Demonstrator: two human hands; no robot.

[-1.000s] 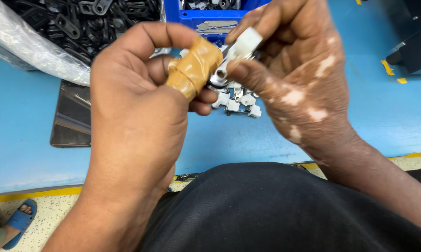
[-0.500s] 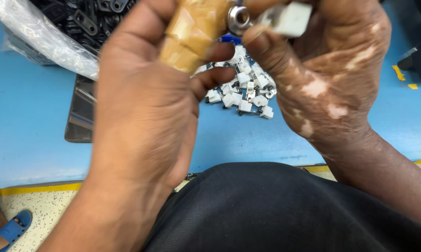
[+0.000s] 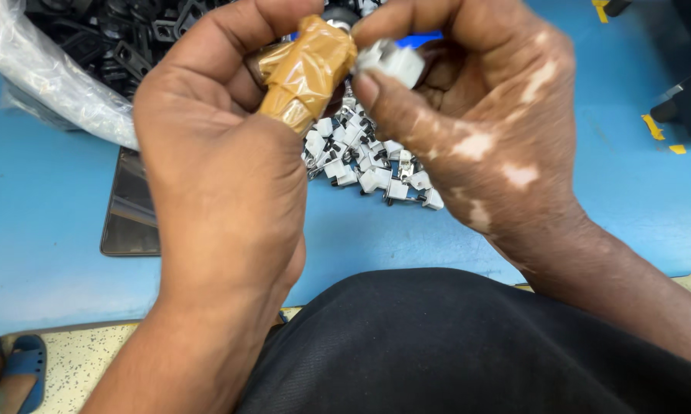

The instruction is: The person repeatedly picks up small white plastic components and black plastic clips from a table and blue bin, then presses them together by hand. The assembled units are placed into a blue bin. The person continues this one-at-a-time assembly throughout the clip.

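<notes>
My left hand [image 3: 215, 161] grips a tool whose handle is wrapped in tan tape [image 3: 305, 73]; its metal tip pokes out near the top edge. My right hand [image 3: 475, 107] pinches a small white plastic part [image 3: 395, 61] between thumb and fingers, right against the tool's tip. Both hands are held up above the blue table [image 3: 46, 230]. Under them lies a pile of several small white parts with black and metal bits [image 3: 368, 165].
A clear plastic bag full of black plastic pieces [image 3: 77, 54] sits at the back left. A dark flat sheet [image 3: 131, 215] lies beside it. A black object [image 3: 686, 92] stands at the right edge. My dark-clad lap [image 3: 453, 345] fills the bottom; a blue sandal [image 3: 23, 364] shows on the floor.
Both hands rose towards the camera and then came down a little. The white part stayed against the tool's tip, and the pile of white parts came into fuller view.
</notes>
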